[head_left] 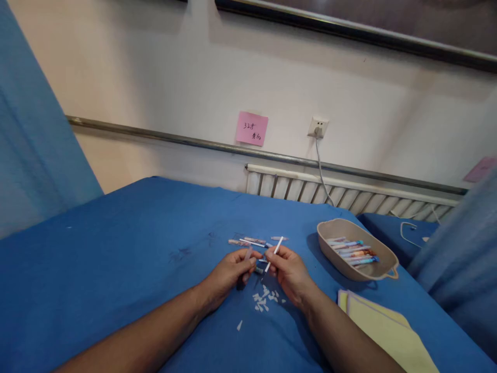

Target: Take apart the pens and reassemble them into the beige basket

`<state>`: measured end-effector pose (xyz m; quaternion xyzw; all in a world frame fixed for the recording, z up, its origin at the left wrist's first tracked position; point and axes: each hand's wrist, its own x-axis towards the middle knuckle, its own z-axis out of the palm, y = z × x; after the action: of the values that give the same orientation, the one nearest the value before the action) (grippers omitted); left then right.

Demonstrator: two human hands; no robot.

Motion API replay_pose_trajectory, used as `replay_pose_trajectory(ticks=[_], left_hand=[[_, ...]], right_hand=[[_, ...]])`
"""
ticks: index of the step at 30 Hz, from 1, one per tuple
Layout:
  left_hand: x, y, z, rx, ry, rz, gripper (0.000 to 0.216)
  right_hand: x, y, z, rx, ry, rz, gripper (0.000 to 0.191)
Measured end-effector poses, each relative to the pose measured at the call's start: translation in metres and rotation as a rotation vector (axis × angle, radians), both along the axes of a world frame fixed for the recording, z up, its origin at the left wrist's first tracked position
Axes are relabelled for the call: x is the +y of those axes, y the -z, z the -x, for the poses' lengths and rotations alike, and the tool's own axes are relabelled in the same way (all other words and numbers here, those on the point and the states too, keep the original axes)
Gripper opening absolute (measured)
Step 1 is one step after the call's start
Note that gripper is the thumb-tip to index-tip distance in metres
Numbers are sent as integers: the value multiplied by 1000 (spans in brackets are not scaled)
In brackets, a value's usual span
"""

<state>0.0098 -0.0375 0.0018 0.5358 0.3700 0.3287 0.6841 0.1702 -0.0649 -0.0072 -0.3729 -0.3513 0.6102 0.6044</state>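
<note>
Lying at the near right, yellow cloth point(388, 326) covers part of the blue sheet point(116, 269); left of it, small white cones point(264, 300) are scattered. Just beyond, the left hand point(238, 266) pinches a pale tube point(249, 253) and the right hand point(287, 268) a slim white stick point(278, 246), fingertips close together. Pen parts point(252, 240) lie past them; right, a tan basket point(383, 256) holds pens point(355, 252). Far off, a pink note point(252, 128) marks the wall point(163, 77).

Room: ward-like
Curtains point(37, 134): blue, beyond the table's point(128, 228) left and right edges
Wall rail point(166, 137): beyond its far edge
</note>
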Motion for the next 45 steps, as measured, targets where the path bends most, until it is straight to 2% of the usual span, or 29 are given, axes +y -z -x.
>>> replay_pose_trajectory(ticks=[5, 12, 19, 24, 33, 45], left_hand=[[-8, -6, -1, 10, 15, 27, 32], [-10, -3, -1, -80, -7, 132, 30], [-6, -3, -2, 98, 28, -40, 33], [-9, -10, -3, 177, 25, -74, 35], [-9, -9, -3, 190, 41, -130, 34], [-9, -11, -2, 192, 49, -131, 35]], right_hand=[[0, 4, 7, -70, 35, -24, 25], [-2, 7, 11, -64, 14, -74, 23], [1, -9, -5, 45, 115, -62, 29], [0, -10, -6, 40, 93, -77, 29], [-1, -10, -7, 14, 123, -103, 29], [-3, -7, 0, -31, 53, -73, 31]])
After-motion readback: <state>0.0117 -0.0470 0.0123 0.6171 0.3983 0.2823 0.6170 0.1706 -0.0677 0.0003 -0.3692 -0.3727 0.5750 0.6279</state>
